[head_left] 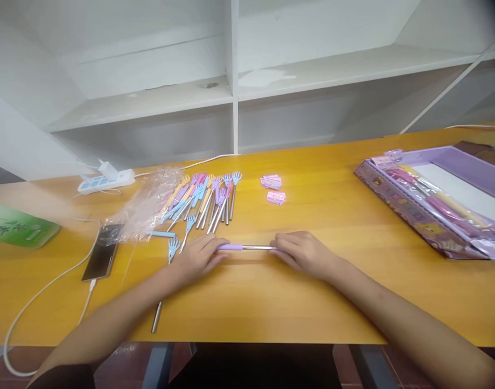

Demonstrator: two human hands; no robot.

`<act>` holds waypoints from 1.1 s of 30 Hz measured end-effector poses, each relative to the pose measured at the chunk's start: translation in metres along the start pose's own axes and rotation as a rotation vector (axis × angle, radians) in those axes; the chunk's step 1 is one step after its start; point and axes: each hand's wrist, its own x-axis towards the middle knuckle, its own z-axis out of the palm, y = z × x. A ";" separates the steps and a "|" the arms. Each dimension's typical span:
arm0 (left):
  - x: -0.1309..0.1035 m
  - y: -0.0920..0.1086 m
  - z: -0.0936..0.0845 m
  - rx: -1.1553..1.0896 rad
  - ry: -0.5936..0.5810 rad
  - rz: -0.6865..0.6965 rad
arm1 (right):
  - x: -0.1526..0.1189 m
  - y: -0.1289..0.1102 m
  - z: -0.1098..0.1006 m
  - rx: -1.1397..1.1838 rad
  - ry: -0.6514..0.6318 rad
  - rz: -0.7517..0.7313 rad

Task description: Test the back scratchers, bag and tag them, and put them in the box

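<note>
A thin metal rod with a purple grip [231, 247] lies level between my hands above the table's front half. My left hand [198, 258] is closed on its purple end. The rod's right end is inside the closed fingers of my right hand [298, 251], which hide the tip. Just left of and behind my left hand, several hand-shaped back scratchers [207, 197] in blue, purple, pink and yellow lie in a pile. A blue scratcher [173, 248] lies partly under my left forearm. Small pink cards [275, 198] sit behind the rod.
A purple patterned box [417, 216] with wrapped scratchers stands at the right. Clear plastic bags [144, 205], a phone [101, 254] on a cable, a power strip [105, 181] and a green package [20, 226] are on the left. White shelves [235, 81] rise behind the table.
</note>
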 end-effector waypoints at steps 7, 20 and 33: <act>0.000 0.008 -0.007 -0.078 -0.096 0.026 | 0.000 -0.005 -0.001 -0.036 0.000 -0.010; -0.004 0.010 -0.003 -0.155 -0.113 0.002 | 0.000 -0.012 0.009 -0.046 -0.010 -0.002; -0.007 0.007 -0.003 -0.195 -0.159 -0.023 | 0.000 -0.023 0.022 -0.044 0.023 0.013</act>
